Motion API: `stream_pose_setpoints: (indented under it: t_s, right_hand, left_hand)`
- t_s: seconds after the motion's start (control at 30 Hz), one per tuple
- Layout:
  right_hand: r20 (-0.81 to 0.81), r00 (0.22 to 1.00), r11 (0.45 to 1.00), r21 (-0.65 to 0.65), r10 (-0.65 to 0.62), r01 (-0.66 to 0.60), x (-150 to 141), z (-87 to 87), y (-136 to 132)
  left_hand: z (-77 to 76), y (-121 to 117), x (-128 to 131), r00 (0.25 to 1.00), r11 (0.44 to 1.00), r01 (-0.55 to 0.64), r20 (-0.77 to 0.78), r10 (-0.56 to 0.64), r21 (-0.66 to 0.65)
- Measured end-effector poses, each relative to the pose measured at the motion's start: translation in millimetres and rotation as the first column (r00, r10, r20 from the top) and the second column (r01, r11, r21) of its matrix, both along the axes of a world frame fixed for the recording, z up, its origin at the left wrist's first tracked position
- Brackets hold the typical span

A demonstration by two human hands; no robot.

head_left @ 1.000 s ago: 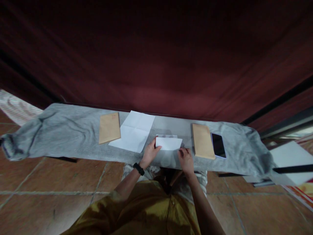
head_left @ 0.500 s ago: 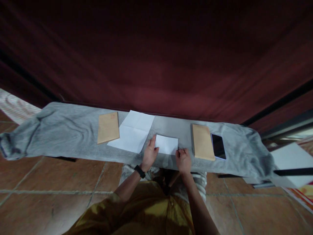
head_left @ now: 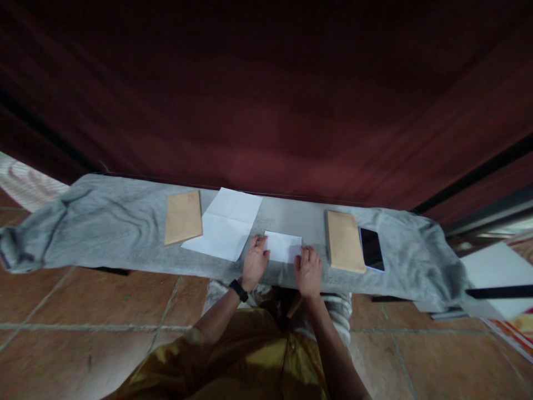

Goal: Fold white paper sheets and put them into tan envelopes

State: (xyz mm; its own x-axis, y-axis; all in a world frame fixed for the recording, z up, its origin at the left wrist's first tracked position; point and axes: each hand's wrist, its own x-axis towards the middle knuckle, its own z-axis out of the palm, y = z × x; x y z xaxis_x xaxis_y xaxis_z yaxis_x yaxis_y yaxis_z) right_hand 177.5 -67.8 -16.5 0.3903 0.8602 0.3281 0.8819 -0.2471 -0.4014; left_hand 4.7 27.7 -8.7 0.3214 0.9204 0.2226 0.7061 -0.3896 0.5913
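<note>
A small folded sheet of white paper [head_left: 283, 246] lies on the grey cloth in front of me. My left hand [head_left: 255, 264] grips its left edge, thumb near the lower corner and fingers bent beside the upper one. At the right edge, my right hand [head_left: 308, 270] has its thumb and fingers closed on the paper's corner. To the left rests a larger unfolded white sheet [head_left: 229, 223] with crease lines, its left part close to a brown envelope [head_left: 184, 218] with a small red mark.
Right of my hands lies a stack of brown envelopes [head_left: 345, 242], with a dark-screened phone [head_left: 372, 249] beside it. Grey cloth [head_left: 125, 222] covers the long narrow surface. A dark red curtain [head_left: 266, 122] hangs behind. White boards [head_left: 502, 278] stand at far right.
The upper flap of the small paper, raised one second ago, now lies flat. My right hand's fingers have shifted up along the right edge. The left hand stays at the left edge.
</note>
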Motion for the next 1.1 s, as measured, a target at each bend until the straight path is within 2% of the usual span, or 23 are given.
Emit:
stream_pose_setpoints:
  t_s: [0.1,0.2,0.37,0.43,0.53,0.67,0.8,0.97,1.1]
  right_hand:
    - [-0.005,0.990,0.990,0.003,0.138,-0.138,-9.1,-1.9,2.5]
    - [-0.029,0.983,0.983,-0.023,0.183,-0.184,-16.4,-7.5,2.3]
    - [-0.005,0.984,0.983,-0.052,0.178,-0.178,-18.4,-14.9,-0.5]
    - [0.029,0.982,0.980,-0.063,0.188,-0.186,-17.4,-16.3,-1.3]
    - [0.095,0.980,0.983,-0.067,0.175,-0.169,-16.3,-18.8,-2.7]
    - [0.182,0.979,0.995,-0.045,0.090,-0.083,-16.9,-20.8,-2.9]
    - [0.209,0.978,0.999,-0.051,0.019,-0.008,-22.0,-12.9,9.2]
    - [0.189,0.957,0.974,-0.097,0.221,-0.205,-32.8,-1.9,37.0]
    - [0.195,0.952,0.969,-0.115,0.236,-0.216,-30.5,-7.3,42.5]
  left_hand:
    - [6.8,-0.4,-0.8,0.999,1.000,0.008,-0.043,-0.008,0.002]
    - [12.4,-3.9,4.0,0.995,0.997,0.040,-0.098,-0.034,0.061]
    - [7.6,-16.5,31.0,0.950,0.957,0.279,-0.170,-0.263,0.081]
    - [2.8,-19.7,40.2,0.923,0.941,0.331,-0.236,-0.305,0.077]
    - [-3.5,-17.8,41.6,0.910,0.954,0.291,-0.331,-0.250,0.079]
    - [-8.9,-8.8,27.4,0.900,0.971,0.208,-0.411,-0.142,0.121]
    - [-11.5,-4.1,19.2,0.886,0.970,0.202,-0.448,-0.121,0.137]
    - [-14.5,-3.0,19.4,0.870,0.966,0.231,-0.470,-0.152,0.115]
    - [-15.6,-2.7,19.2,0.876,0.968,0.222,-0.459,-0.145,0.117]
